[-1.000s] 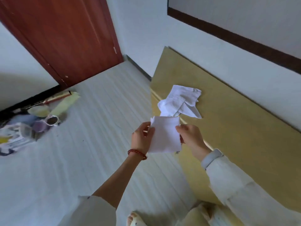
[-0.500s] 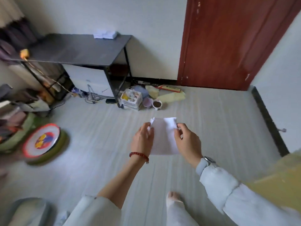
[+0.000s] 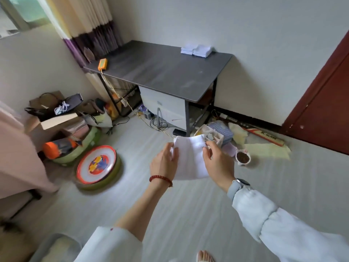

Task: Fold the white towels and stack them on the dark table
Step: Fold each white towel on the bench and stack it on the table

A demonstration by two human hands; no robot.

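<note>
Hands hold one white towel (image 3: 189,157) up in the air, over the floor. The left hand (image 3: 164,162) pinches the towel's left edge near the top, with its fingers curled onto the cloth. The right hand (image 3: 217,163) pinches the top right corner between thumb and fingers. I think they hold it by both sides so it stays flat and the fold does not fall open on the way. The towel hangs down between the two hands and looks already folded small.

The dark table (image 3: 160,72) stands ahead by the wall, well apart from the hands. On its far corner sit two low piles of folded towels (image 3: 196,49), side by side and touching. I think they sit back there so the rest of the top stays free. This towel most likely goes on one of those piles next.

An orange box (image 3: 102,63) lies on the table's left end, with a thin cord hanging down from it.

On the floor by the table leg is a small basket (image 3: 209,135) with things in it, too blurry to name. A little cup (image 3: 243,157) beside it holds something dark brown. A big round dish (image 3: 96,164) with bright colours rests in a green tub. An open cardboard box (image 3: 56,120) near the wall holds bags and a shoe.
</note>
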